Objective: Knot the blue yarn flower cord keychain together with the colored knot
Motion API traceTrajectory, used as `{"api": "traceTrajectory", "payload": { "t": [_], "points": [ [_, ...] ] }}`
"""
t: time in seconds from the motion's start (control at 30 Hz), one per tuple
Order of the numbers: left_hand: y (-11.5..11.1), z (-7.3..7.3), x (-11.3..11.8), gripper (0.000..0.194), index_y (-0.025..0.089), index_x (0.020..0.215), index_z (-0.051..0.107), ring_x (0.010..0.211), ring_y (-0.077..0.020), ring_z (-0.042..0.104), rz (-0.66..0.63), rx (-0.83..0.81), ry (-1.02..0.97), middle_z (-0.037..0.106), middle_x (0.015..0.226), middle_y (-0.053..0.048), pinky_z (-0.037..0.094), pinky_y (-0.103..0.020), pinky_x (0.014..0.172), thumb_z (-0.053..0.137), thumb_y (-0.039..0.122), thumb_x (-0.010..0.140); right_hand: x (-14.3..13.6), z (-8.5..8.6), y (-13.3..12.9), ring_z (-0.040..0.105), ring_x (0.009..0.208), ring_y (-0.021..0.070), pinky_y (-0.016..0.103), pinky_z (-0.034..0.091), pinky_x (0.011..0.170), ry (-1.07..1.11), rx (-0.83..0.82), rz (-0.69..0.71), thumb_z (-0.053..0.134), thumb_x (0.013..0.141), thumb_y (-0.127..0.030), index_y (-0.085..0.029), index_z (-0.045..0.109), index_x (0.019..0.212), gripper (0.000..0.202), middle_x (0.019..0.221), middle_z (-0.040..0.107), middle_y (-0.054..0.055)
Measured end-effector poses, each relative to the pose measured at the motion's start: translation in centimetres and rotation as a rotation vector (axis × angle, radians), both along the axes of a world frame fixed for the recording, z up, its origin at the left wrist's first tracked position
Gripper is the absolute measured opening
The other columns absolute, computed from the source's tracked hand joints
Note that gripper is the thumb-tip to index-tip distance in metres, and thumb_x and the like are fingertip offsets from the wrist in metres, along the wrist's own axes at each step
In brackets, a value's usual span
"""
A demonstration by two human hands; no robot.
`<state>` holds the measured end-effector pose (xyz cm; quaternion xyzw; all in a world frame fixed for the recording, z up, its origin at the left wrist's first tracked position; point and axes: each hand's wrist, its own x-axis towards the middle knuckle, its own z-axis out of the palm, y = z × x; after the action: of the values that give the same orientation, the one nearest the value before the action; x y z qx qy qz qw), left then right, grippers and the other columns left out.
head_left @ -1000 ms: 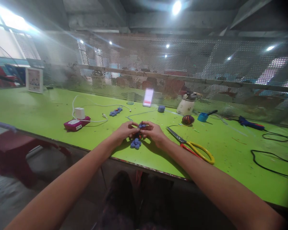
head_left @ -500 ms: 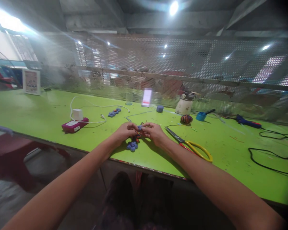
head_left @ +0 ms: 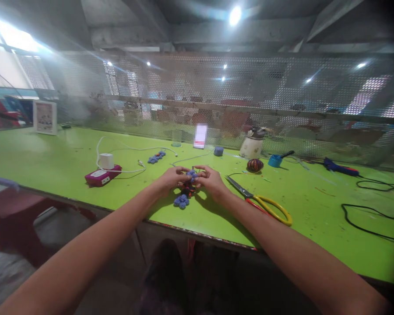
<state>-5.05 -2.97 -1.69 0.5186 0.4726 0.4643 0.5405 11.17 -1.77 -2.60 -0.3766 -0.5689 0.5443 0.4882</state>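
Between my two hands, near the table's front edge, is a crocheted piece (head_left: 192,175) with a purple flower at its top and dark red-orange yarn below. My left hand (head_left: 174,178) pinches its left side, and my right hand (head_left: 210,180) grips its right side. Just below, another purple flower (head_left: 181,201) lies on the green table (head_left: 124,192), close to the dark yarn. Fingers hide part of the upper flower. Scissors (head_left: 258,199) with yellow and red handles lie right of my right hand.
A magenta power block (head_left: 100,176) with a white charger and cable is at left. Behind are a purple flower strip (head_left: 156,157), a lit phone (head_left: 200,135), a dark yarn ball (head_left: 255,165), a jug (head_left: 252,143) and a blue pot (head_left: 275,160). A glue gun (head_left: 340,167) lies right.
More of the purple flower now shows between my fingertips, and the fingers have shifted slightly around it. The view has tilted up a little.
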Motion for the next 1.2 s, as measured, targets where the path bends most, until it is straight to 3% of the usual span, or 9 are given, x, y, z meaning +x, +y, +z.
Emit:
{"api": "traceTrajectory", "payload": {
  "t": [0.1, 0.2, 0.3, 0.5, 0.6, 0.73, 0.97, 1.2],
  "points": [
    [0.5, -0.1, 0.2, 0.027, 0.013, 0.086, 0.063, 0.071, -0.0162, 0.061, 0.003, 0.022, -0.007, 0.068, 0.081, -0.009, 0.042, -0.028, 0.062, 0.076, 0.012, 0.062, 0.3, -0.3, 0.5, 0.06, 0.059, 0.0123, 0.025, 0.047, 0.055, 0.0, -0.032, -0.05, 0.064, 0.066, -0.007, -0.02, 0.06, 0.095, 0.032, 0.067, 0.064, -0.002],
    [1.0, 0.1, 0.4, 0.024, 0.014, 0.08, 0.063, 0.068, -0.0145, 0.06, -0.009, 0.036, -0.01, 0.067, 0.076, -0.006, 0.041, -0.027, 0.061, 0.077, 0.01, 0.06, 0.4, -0.5, 0.8, 0.057, 0.055, 0.0113, 0.025, 0.046, 0.052, -0.01, -0.091, -0.079, 0.066, 0.074, -0.019, -0.017, 0.06, 0.08, 0.008, 0.064, 0.062, 0.001],
    [1.5, 0.4, 0.6, 0.024, 0.015, 0.075, 0.062, 0.068, -0.0138, 0.059, -0.042, 0.04, -0.023, 0.066, 0.074, -0.004, 0.041, -0.026, 0.064, 0.078, 0.009, 0.058, 0.5, -0.5, 0.9, 0.052, 0.05, 0.0096, 0.024, 0.043, 0.049, -0.025, -0.126, -0.059, 0.065, 0.078, -0.026, -0.015, 0.058, 0.062, 0.02, 0.058, 0.059, 0.002],
    [1.5, 0.0, 0.8, 0.026, 0.015, 0.077, 0.063, 0.066, -0.0138, 0.059, -0.123, 0.027, -0.069, 0.066, 0.075, -0.005, 0.043, -0.027, 0.062, 0.073, 0.003, 0.056, 0.5, -0.5, 1.1, 0.049, 0.047, 0.0087, 0.023, 0.04, 0.048, -0.059, -0.085, -0.081, 0.069, 0.075, -0.021, -0.016, 0.06, 0.059, 0.019, 0.05, 0.057, -0.001],
    [1.6, -0.4, 0.7, 0.018, 0.015, 0.078, 0.065, 0.063, -0.0135, 0.057, -0.135, -0.002, -0.082, 0.065, 0.074, -0.006, 0.041, -0.026, 0.055, 0.071, 0.011, 0.061, 0.5, -0.6, 1.1, 0.044, 0.043, 0.0081, 0.023, 0.037, 0.046, -0.081, -0.069, -0.07, 0.068, 0.076, -0.019, -0.016, 0.059, 0.057, 0.021, 0.046, 0.055, -0.002],
    [1.9, -0.7, 0.6, 0.009, 0.014, 0.07, 0.064, 0.062, -0.0128, 0.055, -0.096, -0.019, -0.065, 0.062, 0.07, -0.007, 0.04, -0.024, 0.053, 0.07, 0.02, 0.066, 0.3, -0.6, 1.0, 0.044, 0.043, 0.0085, 0.023, 0.036, 0.047, -0.097, -0.04, -0.057, 0.068, 0.075, -0.016, -0.017, 0.057, 0.056, 0.023, 0.045, 0.053, -0.003],
    [1.8, -0.6, 0.9, 0.013, 0.014, 0.055, 0.058, 0.059, -0.0115, 0.051, -0.021, -0.001, -0.097, 0.059, 0.063, -0.005, 0.042, -0.024, 0.055, 0.066, 0.012, 0.066, 0.4, -0.4, 0.7, 0.044, 0.045, 0.0088, 0.024, 0.035, 0.049, -0.13, 0.011, -0.021, 0.071, 0.072, -0.017, -0.017, 0.059, 0.057, 0.019, 0.047, 0.054, -0.003],
    [1.6, -0.4, 1.0, 0.008, 0.016, 0.061, 0.056, 0.056, -0.0126, 0.049, -0.003, -0.077, -0.228, 0.056, 0.061, -0.003, 0.043, -0.025, 0.054, 0.059, 0.011, 0.066, 0.2, -0.7, 0.9, 0.045, 0.047, 0.0094, 0.024, 0.037, 0.05, -0.107, 0.018, 0.002, 0.07, 0.073, -0.02, -0.018, 0.058, 0.058, 0.019, 0.049, 0.054, -0.003]
  ]
}}
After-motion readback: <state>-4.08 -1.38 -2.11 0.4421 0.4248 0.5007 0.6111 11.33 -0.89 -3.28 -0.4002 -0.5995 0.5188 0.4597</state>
